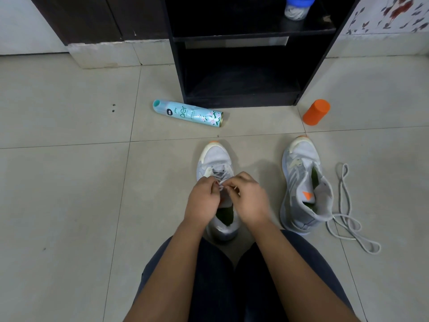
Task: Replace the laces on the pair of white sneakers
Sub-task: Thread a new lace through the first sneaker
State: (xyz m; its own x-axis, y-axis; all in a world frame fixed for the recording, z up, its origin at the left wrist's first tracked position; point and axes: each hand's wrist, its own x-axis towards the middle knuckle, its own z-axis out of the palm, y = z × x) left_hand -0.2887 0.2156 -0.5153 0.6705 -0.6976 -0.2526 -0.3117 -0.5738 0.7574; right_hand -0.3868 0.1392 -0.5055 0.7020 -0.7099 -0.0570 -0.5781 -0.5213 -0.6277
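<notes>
Home interior, tiled floor (69, 182), black shelf unit (243, 66), floral wallpaper (390, 12)

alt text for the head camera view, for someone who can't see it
A person's left hand and right hand pinch the grey lace of a white sneaker on a tiled floor. A second sneaker, unlaced, stands to its right with a loose lace beside it. Beyond are a spray can and an orange cylinder.
</notes>
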